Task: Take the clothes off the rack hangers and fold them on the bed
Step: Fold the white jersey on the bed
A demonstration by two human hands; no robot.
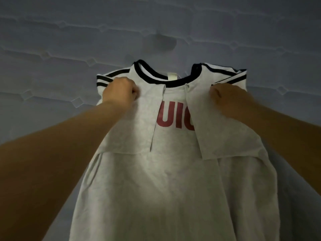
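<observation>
Blue-grey quilted mattress [69, 32] across the whole upper view, stitched in long wavy seams with small diamond-shaped puckers; dim light, a darker smudge [166, 41] just above the collar. No other part of the room in view.

Pale grey T-shirt [156, 180] flat on that mattress, neck end far from the camera, hem running off the bottom edge. Soft matte jersey, lightly creased. Dark navy ribbed collar [156, 78], rounded, with a small cream label [172, 76] inside at the back of the neck. Black and white stripes [107, 78] along both shoulders. Red block letters [173, 117] on the chest, only the middle of the word showing between two folded-in side panels. Both panels straight-edged, narrowing toward the collar, lower edges square across the body.

Left hand [119, 92] on the left panel just under the striped shoulder, fingers curled shut, pinching grey fabric. Right hand [225, 97] mirrored on the right panel, fingers likewise closed on the cloth near the shoulder stripes. Bare forearms reaching in from the lower corners, well apart, the shirt between them.
</observation>
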